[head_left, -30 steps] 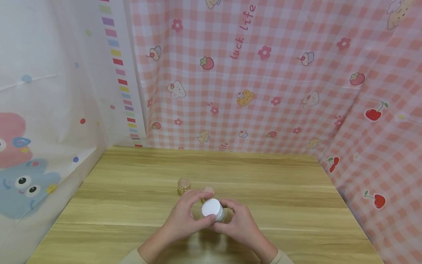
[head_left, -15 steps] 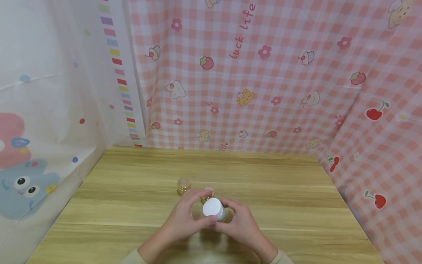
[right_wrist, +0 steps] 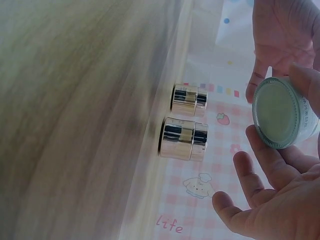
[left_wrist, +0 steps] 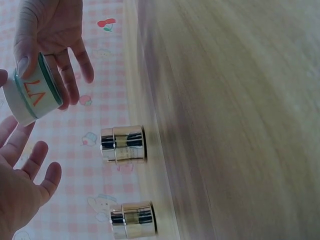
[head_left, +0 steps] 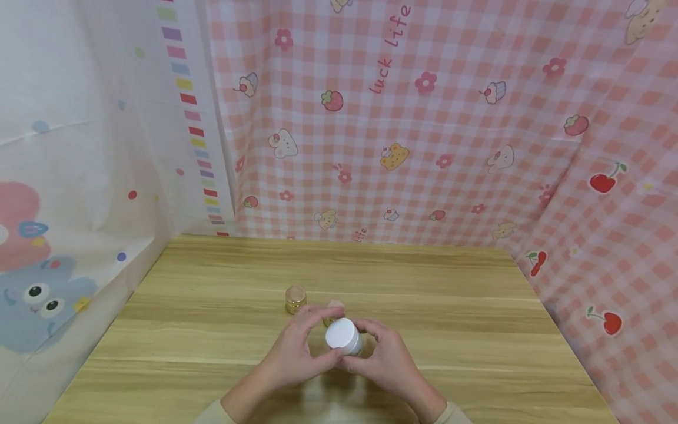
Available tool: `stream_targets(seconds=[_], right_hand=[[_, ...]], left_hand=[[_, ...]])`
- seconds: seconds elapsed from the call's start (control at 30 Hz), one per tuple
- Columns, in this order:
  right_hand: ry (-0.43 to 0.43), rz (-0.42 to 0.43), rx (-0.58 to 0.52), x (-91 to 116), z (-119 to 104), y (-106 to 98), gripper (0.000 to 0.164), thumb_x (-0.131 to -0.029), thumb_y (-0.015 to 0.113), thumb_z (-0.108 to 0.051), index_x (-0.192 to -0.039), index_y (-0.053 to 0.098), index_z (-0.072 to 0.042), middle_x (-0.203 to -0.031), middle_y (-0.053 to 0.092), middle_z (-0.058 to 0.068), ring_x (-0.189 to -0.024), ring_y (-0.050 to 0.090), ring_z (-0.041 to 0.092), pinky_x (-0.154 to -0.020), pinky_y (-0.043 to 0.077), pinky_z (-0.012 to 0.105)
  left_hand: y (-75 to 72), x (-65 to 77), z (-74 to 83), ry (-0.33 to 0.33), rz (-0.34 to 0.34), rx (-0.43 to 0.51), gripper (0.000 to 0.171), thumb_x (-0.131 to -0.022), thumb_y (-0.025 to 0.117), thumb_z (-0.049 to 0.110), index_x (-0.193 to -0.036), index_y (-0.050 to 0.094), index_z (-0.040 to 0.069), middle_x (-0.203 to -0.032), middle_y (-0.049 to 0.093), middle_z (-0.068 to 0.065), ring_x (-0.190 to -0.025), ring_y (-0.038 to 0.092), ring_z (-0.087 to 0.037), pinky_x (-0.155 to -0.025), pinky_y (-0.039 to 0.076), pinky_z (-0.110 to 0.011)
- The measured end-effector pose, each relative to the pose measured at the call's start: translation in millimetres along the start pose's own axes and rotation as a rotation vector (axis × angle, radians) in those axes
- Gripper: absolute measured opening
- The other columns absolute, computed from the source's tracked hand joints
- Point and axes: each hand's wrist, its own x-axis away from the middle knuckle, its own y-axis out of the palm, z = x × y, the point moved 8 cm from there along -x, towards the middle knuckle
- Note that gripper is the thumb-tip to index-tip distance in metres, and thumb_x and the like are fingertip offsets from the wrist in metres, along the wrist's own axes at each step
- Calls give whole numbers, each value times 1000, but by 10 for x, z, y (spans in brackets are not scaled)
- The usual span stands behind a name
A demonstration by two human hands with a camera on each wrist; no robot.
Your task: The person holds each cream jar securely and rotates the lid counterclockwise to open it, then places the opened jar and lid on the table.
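A small cream jar (left_wrist: 41,96) with a white lid (head_left: 340,334) is held above the table between both hands, its lid tilted up toward the head camera. My left hand (head_left: 293,347) pinches the lid between thumb and index finger; its other fingers are spread away from the jar in the left wrist view. My right hand (head_left: 389,358) grips the jar's body, thumb on the near side. Orange lettering and a green band show on the side. The pale round base (right_wrist: 276,114) faces the right wrist camera.
Two shiny gold jars stand on the wooden table (head_left: 450,294) beyond the hands. The left gold jar (head_left: 295,301) is in plain sight; the right gold jar (head_left: 329,321) is partly hidden by the left fingers and the white lid. Patterned cloths hang behind and at both sides.
My left thumb has shifted slightly along the lid's near edge toward the left. Both hands and the jar stay in nearly the same place, and the gold jars have not moved.
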Motion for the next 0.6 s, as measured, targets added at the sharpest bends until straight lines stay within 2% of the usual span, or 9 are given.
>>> stream_targets(seconds=[0.1,0.43,0.6], right_hand=[[4,-1,-6,-2,-5,1,51,-78,97,-34,-124,76,-24,-114,77,-13,-117,69,12,-109,48,50],[8,-9,-17,1,-12,6,52,-78,96,-32,-125,76,-23,-115,77,-11,-117,68,14,-109,49,55],[4,-12,-17,2,-17,10,51,-79,96,-33,-125,76,-23,-116,77,-11,-117,68,14,-109,49,57]], left_hand=[[-2,-2,-5,9,8,0,59,-84,89,19,-138,67,14,-133,73,0,-133,61,-24,-113,54,-48],[-8,2,-7,-30,17,-16,58,-84,91,23,-137,68,22,-134,74,-2,-130,61,-19,-110,55,-44],[-5,5,-9,-43,18,-13,56,-85,91,24,-136,69,19,-133,75,-3,-127,61,-16,-108,55,-42]])
